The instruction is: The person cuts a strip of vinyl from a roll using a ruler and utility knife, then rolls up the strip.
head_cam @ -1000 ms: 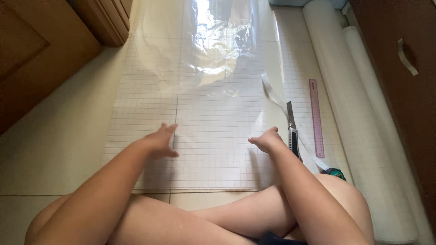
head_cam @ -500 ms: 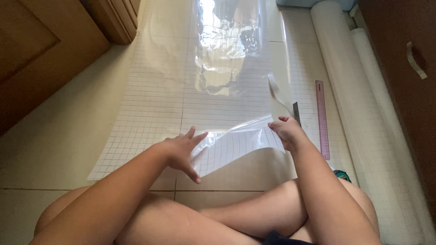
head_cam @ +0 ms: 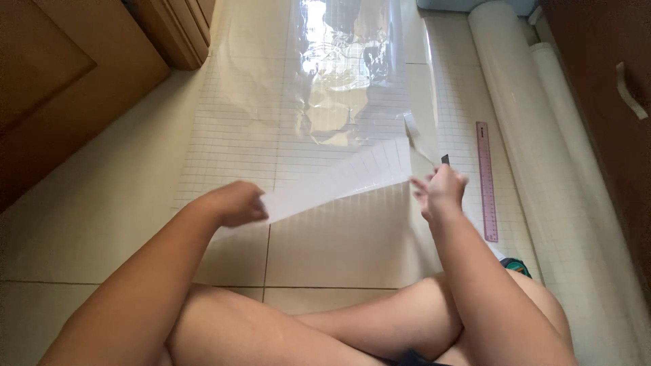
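- Sheet (head_cam: 305, 122) – long gridded white backing with a glossy clear film on top, laid flat on the tiled floor (head_cam: 88, 224) and running away from the person; its near edge is lifted off the tiles and held up between both hands.
- Left hand (head_cam: 234, 203) – at the sheet's near left corner; grip pressed together, pinching that corner, fingers curled under.
- Right hand (head_cam: 441, 193) – at the sheet's near right corner; grip closed on the edge of the sheet. A dark tip shows just above the fingers; whether the hand holds it cannot be told.
- Loose strip (head_cam: 420, 139) – narrow curl of white film standing up just beyond the right hand, at the sheet's right edge.
- Ruler (head_cam: 485, 179) – pink, lying flat just right of the sheet, lengthwise along it.
- Rolls (head_cam: 522, 122) – two white rolls, side by side, right of the ruler and parallel to the sheet.
- Cabinet (head_cam: 61, 81) – brown wood, well left of the sheet; a dark wooden door with a handle (head_cam: 627, 88) beyond the rolls.
- Legs (head_cam: 325, 332) – crossed, bare, at the sheet's near end.
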